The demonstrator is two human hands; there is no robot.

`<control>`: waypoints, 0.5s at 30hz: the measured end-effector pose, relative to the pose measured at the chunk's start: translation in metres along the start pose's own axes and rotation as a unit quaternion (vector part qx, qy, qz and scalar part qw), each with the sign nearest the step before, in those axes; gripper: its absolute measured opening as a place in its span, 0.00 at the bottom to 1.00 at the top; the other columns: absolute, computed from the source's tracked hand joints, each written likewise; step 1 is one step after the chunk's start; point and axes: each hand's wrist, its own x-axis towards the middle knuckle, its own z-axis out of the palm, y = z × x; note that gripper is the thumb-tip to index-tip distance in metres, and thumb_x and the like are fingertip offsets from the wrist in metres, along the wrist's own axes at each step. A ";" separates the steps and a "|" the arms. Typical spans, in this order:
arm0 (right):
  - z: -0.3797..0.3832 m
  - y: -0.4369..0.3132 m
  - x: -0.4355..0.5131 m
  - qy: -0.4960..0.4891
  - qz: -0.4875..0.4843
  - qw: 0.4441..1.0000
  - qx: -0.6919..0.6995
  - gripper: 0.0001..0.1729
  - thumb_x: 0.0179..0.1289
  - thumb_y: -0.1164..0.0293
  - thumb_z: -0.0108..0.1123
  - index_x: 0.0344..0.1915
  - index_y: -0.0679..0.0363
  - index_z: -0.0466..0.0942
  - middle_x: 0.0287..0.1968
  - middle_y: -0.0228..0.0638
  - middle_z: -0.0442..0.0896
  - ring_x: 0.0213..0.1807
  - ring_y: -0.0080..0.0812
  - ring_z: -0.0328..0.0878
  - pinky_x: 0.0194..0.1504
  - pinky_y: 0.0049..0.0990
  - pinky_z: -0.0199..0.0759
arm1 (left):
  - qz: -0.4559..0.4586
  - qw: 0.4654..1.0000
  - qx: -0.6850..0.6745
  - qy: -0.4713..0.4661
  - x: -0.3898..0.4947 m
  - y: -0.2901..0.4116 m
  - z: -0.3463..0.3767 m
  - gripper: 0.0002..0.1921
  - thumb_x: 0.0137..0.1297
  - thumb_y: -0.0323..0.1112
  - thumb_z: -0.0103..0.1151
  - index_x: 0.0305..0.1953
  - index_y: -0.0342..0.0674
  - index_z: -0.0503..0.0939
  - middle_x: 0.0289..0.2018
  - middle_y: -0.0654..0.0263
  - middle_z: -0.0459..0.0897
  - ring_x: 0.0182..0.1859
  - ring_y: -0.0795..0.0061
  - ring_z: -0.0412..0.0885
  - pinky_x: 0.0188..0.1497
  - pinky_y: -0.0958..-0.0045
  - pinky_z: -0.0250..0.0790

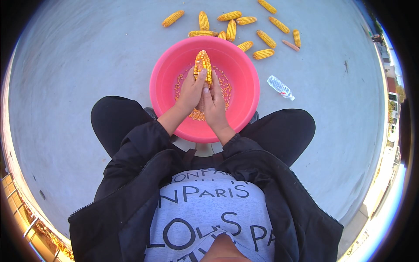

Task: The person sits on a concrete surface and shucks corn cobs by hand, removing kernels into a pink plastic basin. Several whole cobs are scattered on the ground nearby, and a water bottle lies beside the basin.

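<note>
Above a pink plastic basin, both of my hands are closed on one ear of dried yellow corn. My left hand grips it from the picture's left side, or it may be the other hand crossing; my right hand lies against its lower right side. The ear's top half bears kernels, with a bare strip on its left, and the lower part is a stripped cob. Loose kernels lie on the basin's floor, partly hidden under my hands.
Several whole ears of corn lie on the grey ground beyond the basin. One bare cob lies at their right. A clear plastic bottle is on its side right of the basin. My bent knees flank the basin.
</note>
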 end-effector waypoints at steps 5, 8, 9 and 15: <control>0.002 -0.008 -0.002 -0.005 -0.001 1.000 0.002 0.31 0.77 0.70 0.43 0.75 0.66 0.49 0.67 0.48 0.69 0.65 0.34 0.71 0.63 0.28 0.64 | 0.031 0.999 0.011 0.008 0.000 -0.008 -0.004 0.19 0.80 0.44 0.38 0.56 0.36 0.71 0.43 0.68 0.75 0.43 0.83 0.72 0.48 0.78 0.68; 0.001 -0.008 -0.003 -0.008 0.015 1.000 0.013 0.31 0.77 0.70 0.43 0.75 0.66 0.49 0.67 0.49 0.69 0.65 0.35 0.70 0.63 0.28 0.63 | 0.036 0.999 0.006 0.022 0.001 -0.011 -0.002 0.18 0.81 0.44 0.38 0.55 0.36 0.71 0.42 0.68 0.75 0.43 0.84 0.72 0.48 0.78 0.68; 0.001 -0.004 -0.001 -0.004 0.004 1.000 0.002 0.31 0.77 0.70 0.43 0.75 0.66 0.49 0.66 0.49 0.69 0.65 0.36 0.70 0.63 0.29 0.63 | 0.037 0.999 0.004 0.026 0.001 -0.012 -0.002 0.18 0.81 0.44 0.38 0.54 0.37 0.71 0.42 0.68 0.75 0.43 0.84 0.72 0.48 0.78 0.68; -0.002 -0.014 -0.003 -0.023 0.072 0.997 -0.007 0.32 0.78 0.67 0.43 0.75 0.66 0.50 0.67 0.51 0.69 0.67 0.39 0.69 0.64 0.30 0.62 | -0.004 0.998 -0.068 0.004 0.001 -0.004 -0.002 0.19 0.81 0.45 0.37 0.55 0.37 0.71 0.43 0.68 0.76 0.44 0.82 0.73 0.50 0.76 0.68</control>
